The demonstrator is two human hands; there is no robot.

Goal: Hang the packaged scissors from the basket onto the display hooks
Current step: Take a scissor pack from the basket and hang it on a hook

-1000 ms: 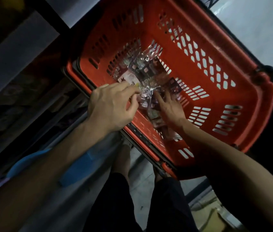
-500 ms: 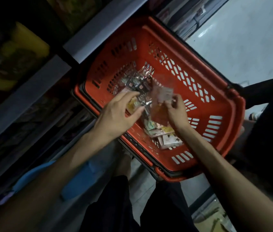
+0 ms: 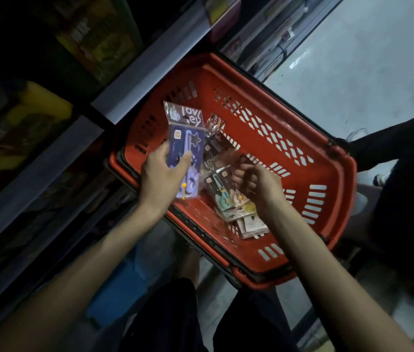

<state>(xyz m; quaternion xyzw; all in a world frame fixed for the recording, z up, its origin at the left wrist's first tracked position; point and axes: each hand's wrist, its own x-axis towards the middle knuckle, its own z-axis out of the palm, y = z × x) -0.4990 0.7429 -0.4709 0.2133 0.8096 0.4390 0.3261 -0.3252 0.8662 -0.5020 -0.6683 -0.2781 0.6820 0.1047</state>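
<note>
Purple-blue carded scissors pack [image 3: 186,146] with a clear plastic front is held raised over the left end of the red slotted plastic basket [image 3: 259,92]. Its long axis runs near vertical in frame, with the printed header end pointing away from the person and the handle loops nearest them. Left hand [image 3: 162,176] grips the pack's lower half, thumb across the front, forearm extended from lower left. Heap of further clear-wrapped scissors packs [image 3: 226,199] lies on the basket floor. Right hand [image 3: 259,184] hovers over the heap, fingers curled; blur prevents confirming whether it pinches a pack.
</note>
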